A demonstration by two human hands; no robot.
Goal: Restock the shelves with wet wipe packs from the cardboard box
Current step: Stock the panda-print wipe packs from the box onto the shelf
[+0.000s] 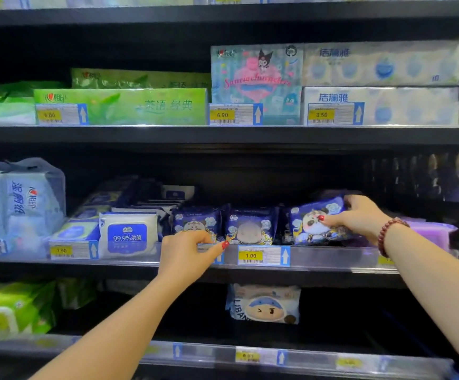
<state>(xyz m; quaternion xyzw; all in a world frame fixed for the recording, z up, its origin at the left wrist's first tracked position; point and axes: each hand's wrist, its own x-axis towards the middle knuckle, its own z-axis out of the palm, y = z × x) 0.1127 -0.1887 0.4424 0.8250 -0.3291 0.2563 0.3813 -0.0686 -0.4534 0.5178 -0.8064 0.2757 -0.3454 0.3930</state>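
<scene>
- Our right hand (360, 218) has hold of a dark blue panda pack (316, 223) of wet wipes. The thumb is on the printed front and the fingers curl over the top right corner.
- That pack is tilted with its face up toward us. It sits at the front of the middle shelf (332, 256), just behind the clear price rail.
- There's a red bead bracelet (387, 234) on that wrist.
- Our left hand (187, 253) is down at the shelf's front edge. Its fingers are curled against the bottom of another dark blue pack (195, 222), and the thumb stretches out to the right along the rail. Honestly, we can't tell whether it's actually pinching that pack or only resting there.
- Between the two hands stands a third dark blue pack (250, 226). It's upright and snug against the one at the left hand, with a yellow 1.00 price tag (262, 255) right below it.
- Just left of the left hand is a white pack (128, 234) with a blue label reading 99.9%, and more packs are lined up behind it.
- Right of the right hand, beyond the wrist, a purple pack (431, 231) lies flat.
- Above both hands, the next shelf up carries green tissue packs (121, 105), a Sanrio characters pack (255, 78) and pale blue-and-white packs (382, 105).
- Below the hands, on the lower shelf, a cartoon-face pack (264, 303) shows between our forearms.
</scene>
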